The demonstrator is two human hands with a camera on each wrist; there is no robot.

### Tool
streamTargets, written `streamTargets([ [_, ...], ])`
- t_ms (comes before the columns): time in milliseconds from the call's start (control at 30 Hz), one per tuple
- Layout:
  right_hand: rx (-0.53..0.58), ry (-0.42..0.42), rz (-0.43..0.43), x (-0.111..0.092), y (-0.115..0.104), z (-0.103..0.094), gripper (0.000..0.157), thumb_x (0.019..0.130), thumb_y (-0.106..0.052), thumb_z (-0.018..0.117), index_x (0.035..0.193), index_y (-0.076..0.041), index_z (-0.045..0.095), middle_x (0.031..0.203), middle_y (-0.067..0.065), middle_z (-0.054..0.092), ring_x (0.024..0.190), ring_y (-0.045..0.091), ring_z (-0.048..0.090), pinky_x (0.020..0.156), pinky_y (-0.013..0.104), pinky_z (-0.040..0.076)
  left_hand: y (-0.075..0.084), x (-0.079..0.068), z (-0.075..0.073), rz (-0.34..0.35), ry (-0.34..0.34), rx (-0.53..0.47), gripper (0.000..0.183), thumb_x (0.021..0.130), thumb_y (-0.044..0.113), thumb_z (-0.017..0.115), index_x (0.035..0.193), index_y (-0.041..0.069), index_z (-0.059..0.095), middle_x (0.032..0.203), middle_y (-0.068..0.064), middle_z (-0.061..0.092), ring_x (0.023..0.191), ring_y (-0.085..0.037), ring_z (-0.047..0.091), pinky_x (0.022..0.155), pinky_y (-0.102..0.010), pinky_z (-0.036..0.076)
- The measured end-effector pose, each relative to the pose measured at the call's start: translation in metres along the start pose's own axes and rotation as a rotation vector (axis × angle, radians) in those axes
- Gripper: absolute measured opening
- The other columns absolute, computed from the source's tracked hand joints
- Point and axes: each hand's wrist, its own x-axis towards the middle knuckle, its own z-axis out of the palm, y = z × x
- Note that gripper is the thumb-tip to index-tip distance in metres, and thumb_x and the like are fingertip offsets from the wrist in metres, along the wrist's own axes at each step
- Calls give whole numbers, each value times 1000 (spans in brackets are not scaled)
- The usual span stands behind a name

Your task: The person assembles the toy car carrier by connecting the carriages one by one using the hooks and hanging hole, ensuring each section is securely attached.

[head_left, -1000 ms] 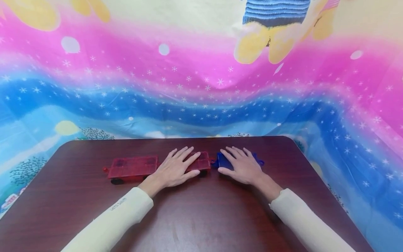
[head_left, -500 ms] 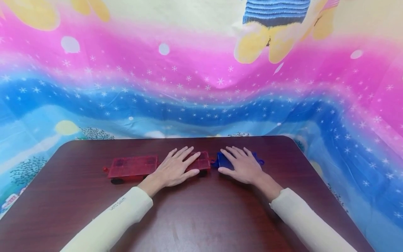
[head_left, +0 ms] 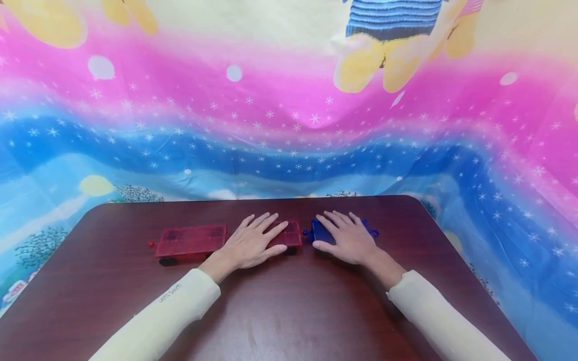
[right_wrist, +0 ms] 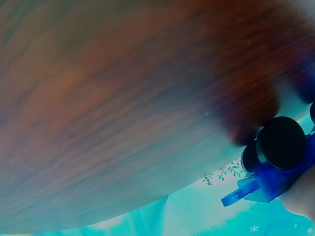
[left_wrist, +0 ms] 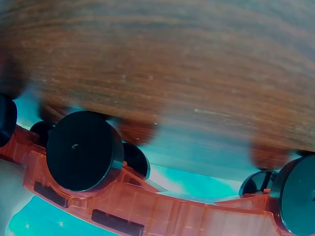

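Observation:
My left hand [head_left: 253,243] lies flat, fingers spread, over a see-through red toy car base [head_left: 291,233] with black wheels, covering much of it. Left of it stands another red wheeled base [head_left: 191,240], partly hidden at its right end by that hand. My right hand [head_left: 345,238] rests with straight, spread fingers over a blue wheeled base [head_left: 321,230]. The hitch ends of the blue base and the middle red base meet between the hands. In the left wrist view the red base [left_wrist: 187,214] shows side-on; in the right wrist view the blue base [right_wrist: 270,187] shows its loop end.
A dark brown wooden table [head_left: 280,311] with rounded far corners carries the row of car bases near its far edge. Behind it hangs a printed cloth [head_left: 289,115] in pink, blue and cream, reaching down both sides.
The head view has shifted very slightly. At the hitch between the middle red base and the blue one, a dark blue knob now shows where a red ring showed before. Both hands keep their places.

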Motion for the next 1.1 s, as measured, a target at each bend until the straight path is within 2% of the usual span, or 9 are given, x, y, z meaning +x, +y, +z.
streamTargets([
  [267,-11,0,-2,-1,1,1,97,89,-88,24,161,-24,32,162,9,35,149,35,29,118,64,19,1,0,1,-5,-3,-5,74,100,69,36,162,29,28,166,-8,26,152,-31,23,120,-58,18],
  [867,9,-1,-19,-2,-2,3,92,91,-83,34,161,-22,33,162,10,36,149,35,30,117,64,20,-1,-3,3,-11,-3,7,75,99,70,37,162,30,29,165,-7,28,151,-31,26,120,-57,19],
  [1100,-11,16,-16,-1,0,2,94,90,-85,30,160,-23,34,161,9,36,149,35,31,117,64,20,0,-1,2,-2,17,-1,74,100,69,36,161,29,30,165,-7,29,151,-31,26,120,-58,20],
])
